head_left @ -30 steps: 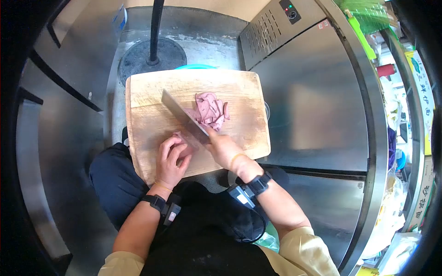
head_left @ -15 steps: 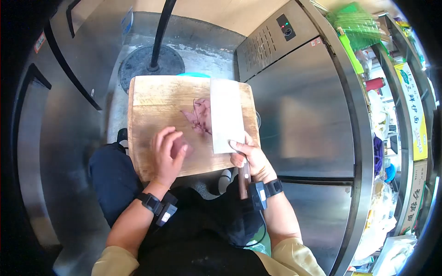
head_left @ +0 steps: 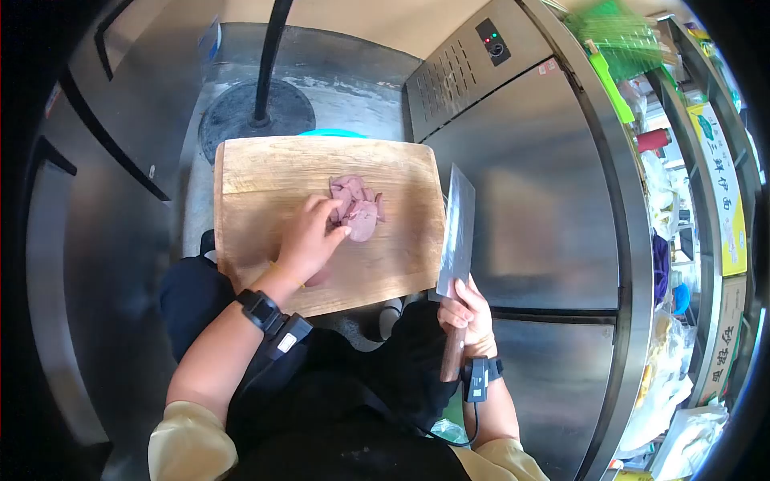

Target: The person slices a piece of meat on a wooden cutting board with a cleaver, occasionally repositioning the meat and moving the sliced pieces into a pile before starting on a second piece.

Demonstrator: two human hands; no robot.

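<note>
Several thin pinkish-brown meat slices (head_left: 362, 220) lie in a small overlapping pile on the wooden cutting board (head_left: 265, 172). My left hand (head_left: 309, 232) reaches over the board, thumb and fingers apart, fingertips at the left edge of the pile. A darker meat piece (head_left: 319, 278) shows partly from under my left wrist. My right hand (head_left: 468, 317) grips a cleaver (head_left: 457, 232) by its wooden handle, fingers close to the blade. The cleaver is held upright just off the board's right edge, its blade turned nearly edge-on to me.
A stainless steel refrigerator (head_left: 529, 192) stands close on the right, and steel doors (head_left: 120, 240) flank the left. Behind the board are a black pole on a round base (head_left: 257, 120) and a turquoise rim (head_left: 333, 132). Crowded shelves (head_left: 706, 240) line the far right.
My right hand has moved the cleaver right, off the board, and turned its blade edge-on. My left hand has moved up and right to the slices, leaving the darker piece near the front.
</note>
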